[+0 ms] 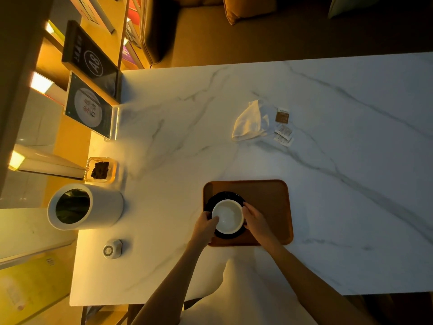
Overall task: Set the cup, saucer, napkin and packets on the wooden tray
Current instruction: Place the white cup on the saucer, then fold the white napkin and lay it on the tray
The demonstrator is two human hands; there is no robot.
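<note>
A white cup (227, 215) stands on a black saucer (223, 197), and both rest on the left part of the wooden tray (269, 202). My left hand (205, 225) holds the cup's left side, with the thumb on its rim. My right hand (254, 219) grips its right side. Farther back on the marble table a crumpled white napkin (251, 121) lies loose. Just right of it lie a brown packet (282, 116) and two white packets (284, 135).
At the table's left edge stand a white cylindrical bin (89, 207), a glass dish with dark contents (100, 170), a small round device (112, 249) and upright sign stands (91, 111). The marble table (351, 184) stretches right and back. A dark seat (154, 31) lies beyond.
</note>
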